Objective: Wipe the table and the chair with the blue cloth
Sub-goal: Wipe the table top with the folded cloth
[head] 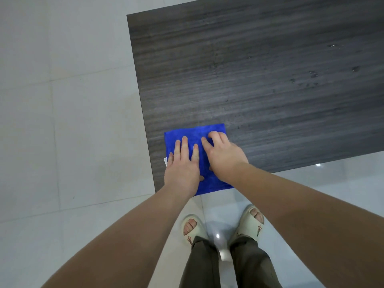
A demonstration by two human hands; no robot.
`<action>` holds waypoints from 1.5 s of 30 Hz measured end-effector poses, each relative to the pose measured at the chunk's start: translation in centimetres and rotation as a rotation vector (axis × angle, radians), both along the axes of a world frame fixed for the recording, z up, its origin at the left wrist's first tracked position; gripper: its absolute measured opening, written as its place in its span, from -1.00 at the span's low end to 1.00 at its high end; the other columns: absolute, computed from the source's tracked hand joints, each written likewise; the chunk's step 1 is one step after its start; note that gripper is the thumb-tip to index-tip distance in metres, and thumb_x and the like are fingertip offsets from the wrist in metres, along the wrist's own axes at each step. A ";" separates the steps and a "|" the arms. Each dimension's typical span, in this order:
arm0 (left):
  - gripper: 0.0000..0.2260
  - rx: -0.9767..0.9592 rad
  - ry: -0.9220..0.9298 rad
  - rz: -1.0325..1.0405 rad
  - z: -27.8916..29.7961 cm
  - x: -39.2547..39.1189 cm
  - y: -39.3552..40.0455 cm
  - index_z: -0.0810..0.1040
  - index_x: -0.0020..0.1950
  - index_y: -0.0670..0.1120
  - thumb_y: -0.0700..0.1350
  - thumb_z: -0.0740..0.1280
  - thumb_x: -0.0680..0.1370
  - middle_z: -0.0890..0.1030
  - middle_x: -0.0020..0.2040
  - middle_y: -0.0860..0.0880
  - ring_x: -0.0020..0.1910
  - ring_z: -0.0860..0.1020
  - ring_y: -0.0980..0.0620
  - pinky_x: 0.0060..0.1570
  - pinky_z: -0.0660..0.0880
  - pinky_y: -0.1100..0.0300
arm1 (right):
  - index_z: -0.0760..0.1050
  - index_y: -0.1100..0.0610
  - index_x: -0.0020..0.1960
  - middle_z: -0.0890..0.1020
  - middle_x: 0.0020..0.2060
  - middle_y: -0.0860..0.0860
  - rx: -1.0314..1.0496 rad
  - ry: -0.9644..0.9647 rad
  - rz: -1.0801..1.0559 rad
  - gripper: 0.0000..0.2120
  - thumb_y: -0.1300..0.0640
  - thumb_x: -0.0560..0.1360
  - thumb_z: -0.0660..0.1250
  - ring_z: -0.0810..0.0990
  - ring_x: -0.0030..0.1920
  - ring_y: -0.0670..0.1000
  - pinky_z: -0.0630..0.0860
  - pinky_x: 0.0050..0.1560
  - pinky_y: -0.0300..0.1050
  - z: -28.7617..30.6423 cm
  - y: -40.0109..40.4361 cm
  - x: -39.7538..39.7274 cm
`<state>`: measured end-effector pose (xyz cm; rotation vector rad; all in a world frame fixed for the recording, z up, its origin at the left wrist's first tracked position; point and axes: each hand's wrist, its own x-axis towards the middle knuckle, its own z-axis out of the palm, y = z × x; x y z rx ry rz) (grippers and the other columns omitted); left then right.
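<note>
"Two hands are on the blue cloth [209, 129]. Do you see them?"

"Yes. The left hand [182, 163] lies flat on it with the fingers straight. The right hand [222, 152] is just beside it, almost touching. Its fingers are bent a bit and the tips dig into the cloth."

"Where is the cloth?"

"It sits at the near left corner of the dark table [259, 69]. Its near edge hangs a tiny bit over the side, right above the feet in the pale slippers [190, 225]."

"Is the cloth heavy?"

"I think not. It looks thin, soft and fluffy. It is folded into a neat square and would flop if you lifted it by one corner."

"So how should you hold it?"

"I would not pinch it. Press down flat on the middle with a wide palm, like the left hand does. Then it stays folded and slides along with the hand."

"Will it slide well?"

"The table looks smooth, so I guess yes. But a soft cloth can bunch up or fold over if you push only on one edge."

"What is left to wipe?"

"Some little wet spots [313, 73] sit far off on the right side of the table. I cannot see the chair at all."
</note>
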<state>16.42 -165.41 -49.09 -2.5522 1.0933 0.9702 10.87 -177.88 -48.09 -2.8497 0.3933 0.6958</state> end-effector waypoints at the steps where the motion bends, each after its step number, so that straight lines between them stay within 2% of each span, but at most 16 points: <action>1: -0.17 0.002 0.001 0.007 0.1 -0.4 0.0 -0.25 0.60 -0.04 0.17 0.26 0.60 -0.35 0.57 -0.18 0.56 -0.30 -0.17 0.54 -0.10 -0.07 | 0.02 0.13 0.57 0.12 0.46 0.09 0.005 -0.002 0.002 -0.18 0.04 0.49 0.41 0.16 0.45 0.06 0.40 0.24 -0.13 0.1 0.0 -0.3; 7: -0.20 0.005 0.008 0.052 0.0 -2.8 -0.4 -0.23 0.61 -0.06 0.17 0.24 0.61 -0.35 0.57 -0.19 0.56 -0.30 -0.18 0.55 -0.09 -0.08 | 0.01 0.15 0.57 0.13 0.47 0.11 0.020 -0.011 0.014 -0.23 0.06 0.52 0.36 0.15 0.46 0.08 0.36 0.28 -0.12 0.3 0.1 -2.3; 11: -0.19 -0.002 0.013 0.086 0.0 -4.3 -1.2 -0.21 0.61 -0.06 0.23 0.21 0.60 -0.34 0.57 -0.18 0.56 -0.29 -0.17 0.54 -0.07 -0.07 | 0.00 0.15 0.58 0.11 0.47 0.11 0.032 0.004 -0.008 -0.16 0.07 0.47 0.41 0.12 0.48 0.07 0.32 0.34 -0.11 0.3 -0.2 -3.7; 16: -0.18 0.002 -0.022 0.104 -0.4 -6.3 -2.6 -0.20 0.61 -0.08 0.29 0.18 0.59 -0.32 0.57 -0.19 0.56 -0.28 -0.18 0.54 -0.05 -0.08 | 0.02 0.15 0.56 0.12 0.47 0.11 0.041 0.006 -0.018 -0.17 0.04 0.47 0.41 0.12 0.48 0.07 0.31 0.35 -0.13 0.2 -1.2 -5.3; 25: -0.27 -0.011 0.033 0.140 0.0 -9.2 -7.3 -0.21 0.61 -0.09 0.23 0.09 0.65 -0.34 0.57 -0.20 0.55 -0.30 -0.20 0.54 -0.05 -0.11 | -0.01 0.10 0.58 0.09 0.47 0.07 0.025 0.040 -0.021 -0.19 0.07 0.49 0.39 0.10 0.48 0.03 0.38 0.26 -0.15 0.6 -5.8 -7.7; 28: -0.30 0.012 0.039 0.144 0.0 -9.0 -8.2 -0.21 0.61 -0.09 0.18 0.10 0.66 -0.34 0.56 -0.21 0.55 -0.30 -0.21 0.53 -0.04 -0.12 | 0.01 0.09 0.58 0.10 0.45 0.06 0.040 0.045 -0.045 -0.20 0.09 0.49 0.40 0.13 0.46 0.03 0.44 0.20 -0.13 0.5 -6.4 -7.4; 39: -0.25 0.082 0.025 0.097 0.0 -5.9 -10.2 -0.27 0.59 -0.11 0.04 0.19 0.64 -0.35 0.55 -0.24 0.55 -0.30 -0.24 0.52 -0.02 -0.14 | 0.09 0.16 0.54 0.15 0.45 0.11 0.026 0.001 -0.066 -0.34 0.14 0.54 0.32 0.18 0.43 0.07 0.38 0.22 -0.15 0.8 -7.5 -4.3; 45: -0.17 0.100 0.085 0.089 0.2 -2.4 -11.7 -0.29 0.60 -0.08 0.15 0.25 0.61 -0.39 0.55 -0.20 0.55 -0.33 -0.20 0.53 -0.04 -0.11 | 0.10 0.15 0.53 0.16 0.42 0.10 0.025 0.022 -0.078 -0.26 0.11 0.48 0.41 0.20 0.40 0.07 0.39 0.17 -0.16 0.6 -9.1 -1.7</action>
